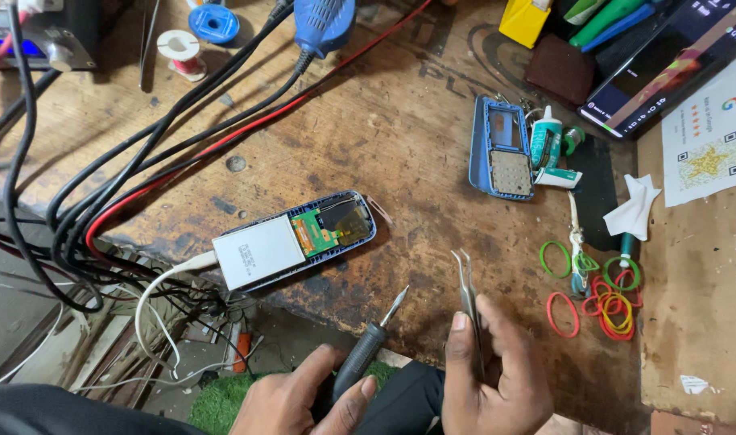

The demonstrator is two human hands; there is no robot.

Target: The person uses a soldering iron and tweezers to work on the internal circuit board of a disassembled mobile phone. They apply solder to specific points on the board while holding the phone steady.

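An opened blue phone (295,238) lies on the worn wooden bench (384,137), its circuit board and white battery bared, a white cable plugged in at its left end. My left hand (299,399) grips a black-handled screwdriver (370,348), tip pointing up and right toward the phone. My right hand (493,379) holds thin metal tweezers (468,294), curved tips up. Both hands hover near the bench's front edge, apart from the phone. The phone's blue front cover with keypad (501,149) lies face down to the right.
Black and red cables (142,169) loop across the left side. A glue tube (547,138), coloured rubber bands (605,298) and a white tissue (635,208) lie right. A blue tool (324,24), solder spools (183,48) and a smartphone (666,64) sit at the back.
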